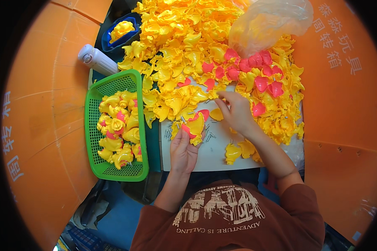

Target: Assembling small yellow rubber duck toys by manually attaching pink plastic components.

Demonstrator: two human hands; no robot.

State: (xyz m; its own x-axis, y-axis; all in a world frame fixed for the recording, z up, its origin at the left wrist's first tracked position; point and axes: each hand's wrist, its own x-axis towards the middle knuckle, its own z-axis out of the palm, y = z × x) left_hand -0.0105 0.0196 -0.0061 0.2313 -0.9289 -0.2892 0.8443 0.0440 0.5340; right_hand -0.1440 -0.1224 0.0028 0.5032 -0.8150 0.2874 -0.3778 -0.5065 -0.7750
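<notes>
While the left hand (pixel 183 154) grasps a curved, glossy yellow-and-red plastic shell (pixel 195 126) over a white board (pixel 211 158), the right hand (pixel 237 112) curls at two o'clock; whether it holds anything cannot be told. Metal pins (pixel 210 136) lie about; a perforated green basket (pixel 143 125) sits at nine, a yellow heap (pixel 171 42) at twelve, a lettered orange wall (pixel 343 113) at three.

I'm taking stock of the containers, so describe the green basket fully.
The green basket is oblong with rounded corners, a solid rim and perforated walls, apparently plastic. It sits open side up to the left of the white surface, long sides running away from the person. Yellow pieces, several showing red, lie heaped inside. Neither the left hand nor the right hand touches it.
</notes>
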